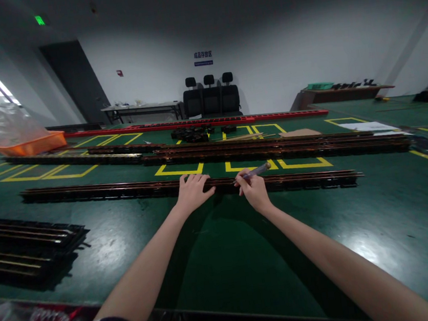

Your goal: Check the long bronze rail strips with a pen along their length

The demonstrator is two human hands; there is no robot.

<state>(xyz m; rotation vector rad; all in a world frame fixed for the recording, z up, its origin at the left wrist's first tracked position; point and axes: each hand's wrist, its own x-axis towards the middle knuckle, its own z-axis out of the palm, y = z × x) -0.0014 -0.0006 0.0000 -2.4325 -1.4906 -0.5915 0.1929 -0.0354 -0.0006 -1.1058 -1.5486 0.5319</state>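
A long black rail with copper-coloured strips (124,187) lies across the green table in front of me. My left hand (193,192) rests over its middle, fingers spread, thumb pointing right. Just right of it, my right hand (254,191) is closed around a pen (256,171), which has a pale, see-through-looking barrel. The pen slants, with its brownish end up to the right and its other end low near the rail. Whether that end touches the rail I cannot tell.
Behind lies a bundle of similar rails (274,148). More black rails (19,249) are stacked at the left. An orange tray (38,143) with clear plastic bags stands at the far left. A long red rail (194,123) runs along the back, near black parts (191,133).
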